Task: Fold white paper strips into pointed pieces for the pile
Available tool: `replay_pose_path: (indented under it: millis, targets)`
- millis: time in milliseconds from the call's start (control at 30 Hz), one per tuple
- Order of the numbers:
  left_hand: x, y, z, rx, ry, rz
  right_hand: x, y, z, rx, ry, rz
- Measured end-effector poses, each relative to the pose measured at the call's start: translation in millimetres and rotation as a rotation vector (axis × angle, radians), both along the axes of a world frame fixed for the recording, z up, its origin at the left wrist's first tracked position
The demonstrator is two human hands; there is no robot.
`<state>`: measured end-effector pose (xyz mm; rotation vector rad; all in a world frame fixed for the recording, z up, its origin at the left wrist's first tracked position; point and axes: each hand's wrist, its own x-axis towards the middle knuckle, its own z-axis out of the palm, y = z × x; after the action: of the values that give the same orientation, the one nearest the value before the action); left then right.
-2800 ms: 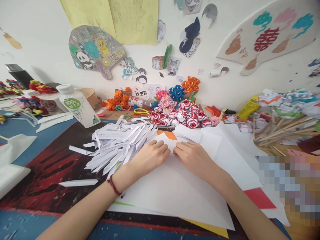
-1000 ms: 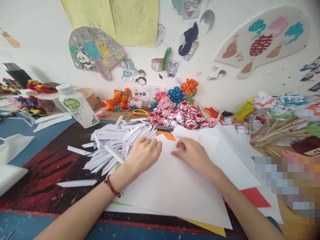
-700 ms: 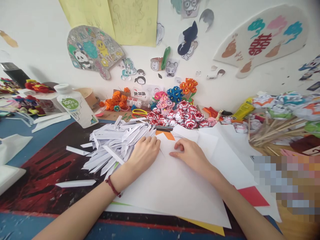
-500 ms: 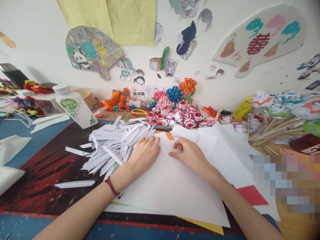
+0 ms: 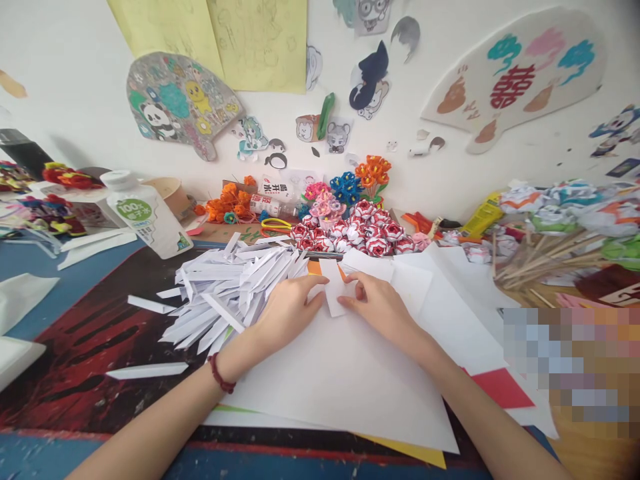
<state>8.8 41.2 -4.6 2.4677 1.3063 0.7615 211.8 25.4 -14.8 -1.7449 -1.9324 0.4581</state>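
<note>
The heap of folded strips (image 5: 235,287) lies left of the paper sheets (image 5: 350,373). Paper roses (image 5: 360,233) sit behind them; a bottle (image 5: 145,213) stands far left.

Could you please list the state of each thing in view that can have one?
Small white paper piece: pinched between both hands, lifted off the sheet.
Left hand: grip closed on the piece.
Right hand: grip closed on it.
Bottle: capped, leaning.
Folded strips: heaped.

Bright, even daylight, no glare; white wall (image 5: 450,173) slightly washed out w/ a soft grey falloff at 9 o'clock. Shadows faint, short under the hands. Centre sharp; strong wide-angle bending at 3 and 9 o'clock edges. Pixelated block (image 5: 570,363) at 4 o'clock hides detail.
</note>
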Motion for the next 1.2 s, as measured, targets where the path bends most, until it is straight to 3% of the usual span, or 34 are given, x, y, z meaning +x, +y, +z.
replay_pose_path:
  millis: [167,333,500,700,1000,1100,1200]
  targets:
    - [1.0,-2.9,16.0,-0.112,-0.179,0.016,1.8,7.2,-1.6,-0.055,0.298,0.015]
    - [-0.2,0.8,16.5,-0.287,-0.459,-0.102,0.0,7.5,4.2,-0.223,0.658,0.102]
    - [0.9,5.9,12.9,-0.609,-0.806,-0.21,-1.8,2.1,15.6,-0.334,0.824,0.205]
    - [2.1,3.7,16.8,-0.768,-0.917,-0.283,0.4,2.1,14.8,-0.331,0.938,0.272]
    - [4.6,1.6,13.8,-0.79,-0.862,-0.297,1.1,1.1,14.5,-0.329,0.968,0.343]
    - [4.3,2.8,12.6,-0.699,-0.8,-0.213,1.4,0.5,17.0,-0.348,0.937,0.306]
    - [2.8,1.3,15.5,-0.504,-0.677,-0.149,0.4,-1.1,20.5,-0.381,0.893,0.277]
